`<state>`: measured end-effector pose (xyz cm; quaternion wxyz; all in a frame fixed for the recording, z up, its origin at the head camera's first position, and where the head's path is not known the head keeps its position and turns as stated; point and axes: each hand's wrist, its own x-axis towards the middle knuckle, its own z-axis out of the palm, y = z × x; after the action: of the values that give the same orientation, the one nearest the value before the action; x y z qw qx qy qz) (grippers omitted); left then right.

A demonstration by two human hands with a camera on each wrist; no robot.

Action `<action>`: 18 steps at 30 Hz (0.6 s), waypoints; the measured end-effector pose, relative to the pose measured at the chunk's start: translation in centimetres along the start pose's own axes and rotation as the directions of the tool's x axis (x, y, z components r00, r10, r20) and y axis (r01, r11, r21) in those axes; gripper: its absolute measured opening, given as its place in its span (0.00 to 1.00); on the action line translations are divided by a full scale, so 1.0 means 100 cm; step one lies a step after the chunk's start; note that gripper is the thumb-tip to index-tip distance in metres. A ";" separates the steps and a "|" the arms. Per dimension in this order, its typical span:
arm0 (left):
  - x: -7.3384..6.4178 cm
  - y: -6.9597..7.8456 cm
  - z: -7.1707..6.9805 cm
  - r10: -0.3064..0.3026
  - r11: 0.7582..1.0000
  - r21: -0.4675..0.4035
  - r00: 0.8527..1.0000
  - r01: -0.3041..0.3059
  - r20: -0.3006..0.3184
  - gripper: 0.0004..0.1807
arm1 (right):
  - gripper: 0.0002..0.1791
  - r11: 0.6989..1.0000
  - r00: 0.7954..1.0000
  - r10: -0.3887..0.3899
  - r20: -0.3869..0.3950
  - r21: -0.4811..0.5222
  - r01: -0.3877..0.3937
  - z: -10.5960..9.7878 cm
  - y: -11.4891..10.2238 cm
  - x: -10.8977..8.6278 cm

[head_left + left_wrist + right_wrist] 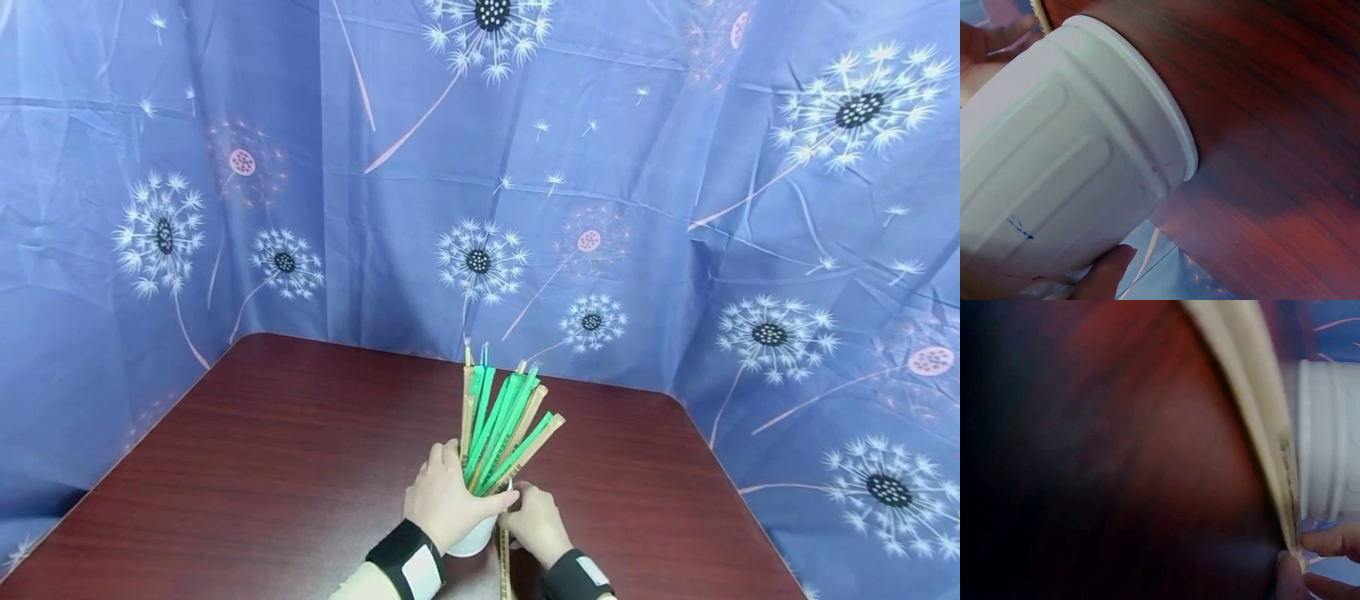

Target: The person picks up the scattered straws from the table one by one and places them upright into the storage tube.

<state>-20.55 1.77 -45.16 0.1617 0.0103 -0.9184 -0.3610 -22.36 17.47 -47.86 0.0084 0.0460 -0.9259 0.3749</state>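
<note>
A white ribbed plastic pot (pixel 1075 140) stands on the table, holding a fanned bunch of long slim green and tan strips (pixel 501 437). My left hand (pixel 448 498) grips the pot near its rim, thumb across the near side and fingers around the left. Just right of the pot, my right hand (pixel 538 523) pinches a long tan strip (pixel 1260 419) with dark printed marks. This strip runs down past the pot toward the near edge in the head view. In the right wrist view, thumb and fingertips (pixel 1329 542) meet at the strip's lower end.
The dark red-brown wooden table (pixel 300 433) extends to both sides and behind the pot. Blue curtains (pixel 405 250) with dandelion prints hang around its back and sides. Each wrist wears a black band (pixel 405 557).
</note>
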 end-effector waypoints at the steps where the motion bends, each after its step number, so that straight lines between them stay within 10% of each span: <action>1: 0.000 0.000 0.000 -0.002 1.000 -0.005 1.000 0.002 0.001 0.61 | 0.23 1.000 1.000 0.004 0.014 -0.010 -0.004 0.001 0.001 0.000; 5: 0.000 0.001 0.000 -0.011 1.000 -0.012 1.000 0.012 0.013 0.62 | 0.11 0.998 1.000 0.000 0.026 -0.063 0.002 -0.002 0.000 -0.001; 18: 0.000 0.003 -0.003 -0.005 1.000 -0.019 1.000 0.005 0.010 0.61 | 0.21 0.983 0.992 0.109 0.068 0.142 -0.118 -0.024 0.002 -0.001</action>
<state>-20.38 1.73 -44.77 0.1563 0.0092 -0.9156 -0.3703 -22.29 19.31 -46.34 -0.0441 0.0049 -0.8968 0.4401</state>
